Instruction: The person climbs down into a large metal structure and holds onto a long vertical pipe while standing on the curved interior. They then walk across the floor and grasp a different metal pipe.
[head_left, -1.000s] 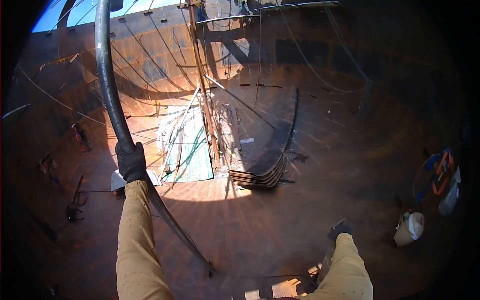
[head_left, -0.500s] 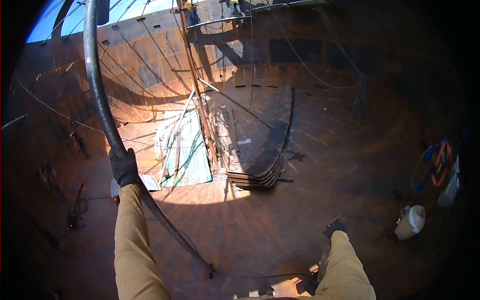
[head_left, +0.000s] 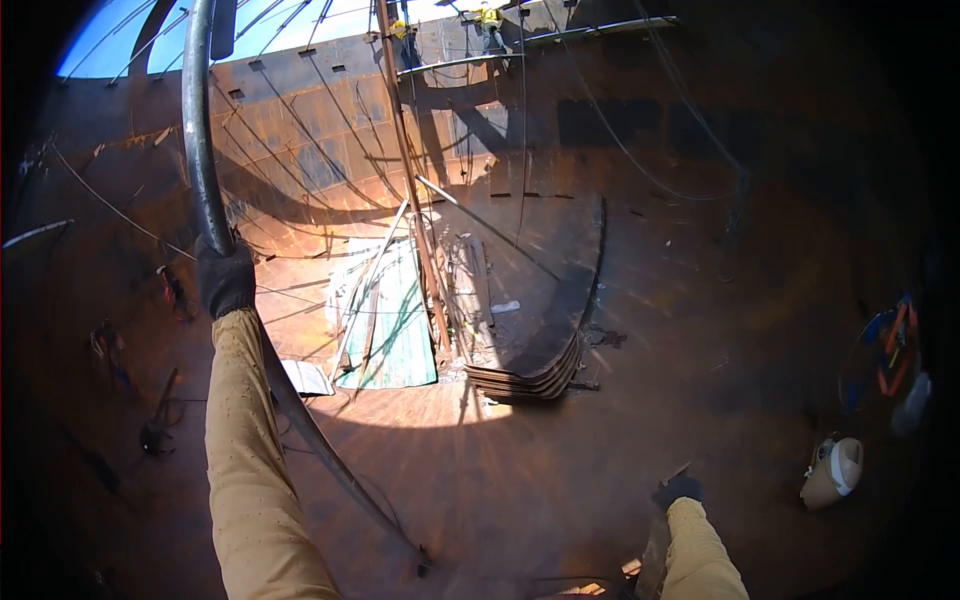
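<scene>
The left hand (head_left: 226, 278), in a dark glove at the end of a tan sleeve, is wrapped tight around a long curved steel bar (head_left: 197, 130). The bar is dark and smooth with a dull sheen along its edge; it rises from the hand toward the open sky at the top of the view, and below the hand it runs down behind the sleeve in a thinner, slanting line to the rusty floor (head_left: 520, 470), ending near the lower middle of the view.

The right hand (head_left: 679, 490), also gloved in black, hangs low, well to the right of the bar; whether it is spread or curled cannot be told, and nothing shows in it.

Beyond the bar, on the floor, lies a stack of curved steel plates (head_left: 545, 350), with a pale green sheet (head_left: 395, 330) between that stack and the bar. A white helmet (head_left: 832, 470) lies on the floor far to the right of the bar, just past the right hand.
</scene>
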